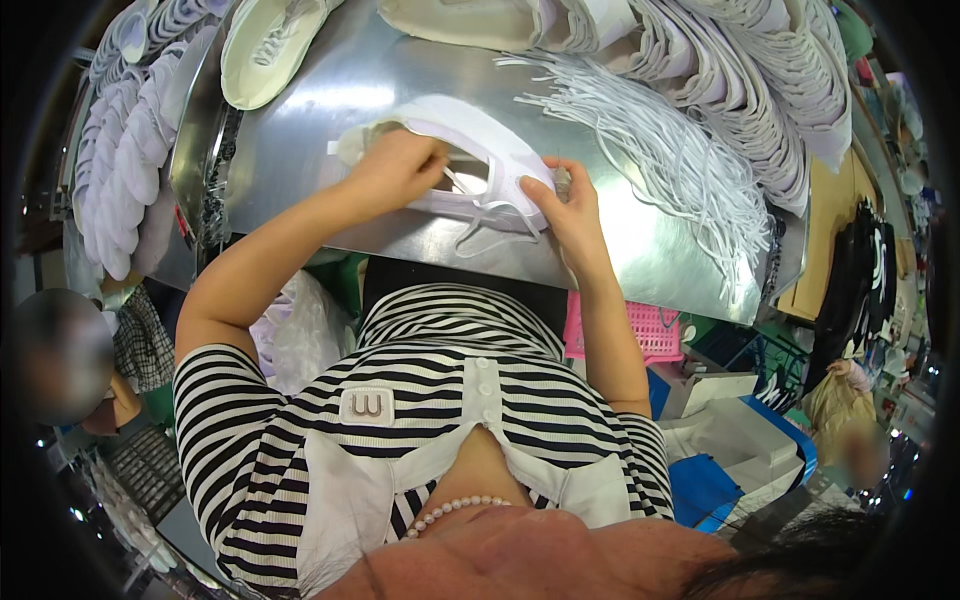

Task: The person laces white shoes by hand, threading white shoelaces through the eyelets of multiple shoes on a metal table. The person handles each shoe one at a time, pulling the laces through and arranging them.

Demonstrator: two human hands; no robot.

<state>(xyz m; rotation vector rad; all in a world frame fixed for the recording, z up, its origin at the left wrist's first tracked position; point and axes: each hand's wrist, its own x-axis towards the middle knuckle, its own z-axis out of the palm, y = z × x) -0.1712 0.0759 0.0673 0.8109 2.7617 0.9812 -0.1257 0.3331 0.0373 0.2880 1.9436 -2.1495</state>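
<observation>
A white shoe upper (510, 165) lies across the metal table in front of me, its opening facing up. My left hand (395, 170) is over the far left part of the opening, fingers closed in a pinch on a thin white shoelace (457, 181). Loose lace ends (490, 215) curl over the upper's near edge. My right hand (575, 215) grips the upper's right end, thumb on top and fingers behind it. Something greyish (562, 182) shows beside the right fingers; I cannot make out what it is.
A bundle of white laces (660, 150) spreads over the right of the metal table (320, 110). Stacked white uppers (720, 70) line the far right; more uppers (125, 150) hang at the left. A cream shoe (268, 50) sits at the far left. Below the table is a pink basket (640, 330).
</observation>
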